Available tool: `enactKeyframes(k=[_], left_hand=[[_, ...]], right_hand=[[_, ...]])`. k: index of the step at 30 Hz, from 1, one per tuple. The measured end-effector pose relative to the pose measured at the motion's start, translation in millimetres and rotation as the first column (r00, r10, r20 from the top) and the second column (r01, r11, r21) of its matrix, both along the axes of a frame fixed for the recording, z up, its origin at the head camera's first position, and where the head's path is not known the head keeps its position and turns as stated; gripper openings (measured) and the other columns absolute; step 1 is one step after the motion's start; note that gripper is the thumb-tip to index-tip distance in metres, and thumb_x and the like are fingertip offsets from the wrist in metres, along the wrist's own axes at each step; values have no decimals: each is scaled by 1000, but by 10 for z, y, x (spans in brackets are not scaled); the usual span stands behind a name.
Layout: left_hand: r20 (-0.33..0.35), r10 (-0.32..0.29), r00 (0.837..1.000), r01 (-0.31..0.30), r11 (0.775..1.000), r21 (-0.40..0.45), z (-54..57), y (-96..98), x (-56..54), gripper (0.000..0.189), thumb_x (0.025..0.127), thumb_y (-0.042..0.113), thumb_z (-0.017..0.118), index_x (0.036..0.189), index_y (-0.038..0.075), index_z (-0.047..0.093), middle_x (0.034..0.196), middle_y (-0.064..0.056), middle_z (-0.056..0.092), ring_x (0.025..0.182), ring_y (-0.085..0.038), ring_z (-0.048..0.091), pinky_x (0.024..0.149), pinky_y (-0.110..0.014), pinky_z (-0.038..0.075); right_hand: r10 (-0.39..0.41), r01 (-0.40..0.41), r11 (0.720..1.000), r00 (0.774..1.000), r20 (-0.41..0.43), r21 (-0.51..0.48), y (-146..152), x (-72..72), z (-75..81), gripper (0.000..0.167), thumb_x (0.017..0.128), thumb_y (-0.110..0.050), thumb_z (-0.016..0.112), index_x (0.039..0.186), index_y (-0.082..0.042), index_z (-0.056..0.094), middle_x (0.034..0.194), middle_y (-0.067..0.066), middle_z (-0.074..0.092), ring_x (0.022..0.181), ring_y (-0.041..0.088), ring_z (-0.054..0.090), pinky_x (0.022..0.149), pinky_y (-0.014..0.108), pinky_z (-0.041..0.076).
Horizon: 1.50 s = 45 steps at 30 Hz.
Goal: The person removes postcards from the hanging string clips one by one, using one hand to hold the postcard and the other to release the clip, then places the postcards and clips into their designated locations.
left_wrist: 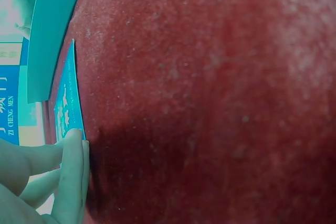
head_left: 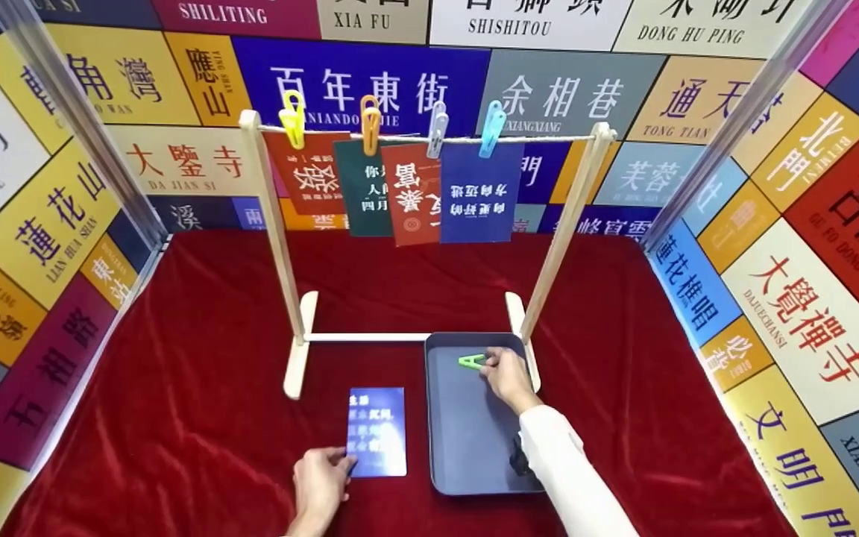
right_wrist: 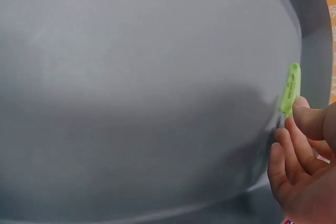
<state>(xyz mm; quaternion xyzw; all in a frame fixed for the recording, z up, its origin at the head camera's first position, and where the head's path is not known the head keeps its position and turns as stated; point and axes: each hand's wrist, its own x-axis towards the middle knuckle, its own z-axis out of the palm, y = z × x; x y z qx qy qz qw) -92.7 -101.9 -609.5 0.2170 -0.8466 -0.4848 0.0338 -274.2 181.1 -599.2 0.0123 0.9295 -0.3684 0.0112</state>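
Observation:
Over the far part of the grey tray [head_left: 474,447], my right hand [head_left: 508,377] pinches a green clothespin [head_left: 471,362] between thumb and fingers. The right wrist view has the clothespin [right_wrist: 291,88] sticking out past the thumb tip, near the tray wall. Left of the tray is a blue card [head_left: 381,429] with white writing. My left hand [head_left: 320,477] pinches its lower left edge, and in the left wrist view the card [left_wrist: 71,98] slants up from the fingertips, close over the red cloth.
Behind stands a wooden frame [head_left: 273,231] with a string. Yellow [head_left: 293,119], orange [head_left: 370,125], grey [head_left: 437,130] and light blue clothespins [head_left: 492,128] hold cards on it, the rightmost a blue card [head_left: 478,198]. Red cloth [head_left: 198,358] covers the table; printed panels surround it.

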Motion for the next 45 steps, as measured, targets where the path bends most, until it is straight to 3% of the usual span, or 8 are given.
enactKeyframes(k=[11,19,29,36,40,45], left_hand=[[-52,21,998,-24,998,-52,159,44,-103,23,81,7,79,104,3,78,82,-9,77,46,-7,61,42,-23,53],[-170,5,985,-24,993,-113,380,114,-229,32,76,9,86,106,4,78,89,-12,78,75,-21,75,73,-40,61],[-229,-40,973,22,997,-80,619,170,-296,39,74,8,87,110,2,75,94,-14,77,78,-21,75,70,-32,62],[-239,-88,967,77,995,-56,769,194,-328,48,75,10,87,120,1,71,100,-15,76,87,-29,75,80,-42,63],[-240,-115,964,106,993,-51,872,201,-361,51,76,11,87,123,0,70,101,-14,76,89,-28,75,82,-41,63],[-231,-131,964,130,991,-23,1023,222,-406,53,79,18,86,126,1,68,107,-15,75,96,-29,74,86,-42,62]], right_hand=[[5,-11,994,998,-58,-106,-77,105,292,37,87,1,71,122,8,65,101,19,69,99,34,70,92,43,58],[-11,-14,990,984,-176,-138,-114,244,672,38,85,-3,75,122,3,67,110,21,67,105,38,66,97,47,55],[-27,-7,990,971,-239,-142,-41,367,906,36,87,-6,76,122,-2,69,114,15,65,109,33,61,99,46,51],[-35,3,994,956,-290,-111,-9,463,1013,36,85,-8,78,120,-5,70,114,15,64,110,33,59,99,46,50],[-24,-8,995,951,-308,-101,24,491,1110,36,86,-9,78,121,-7,71,116,15,63,111,34,58,99,49,48],[-4,-34,995,917,-399,-90,61,527,1240,34,85,-8,78,118,-7,71,115,14,63,107,33,56,94,49,43]])
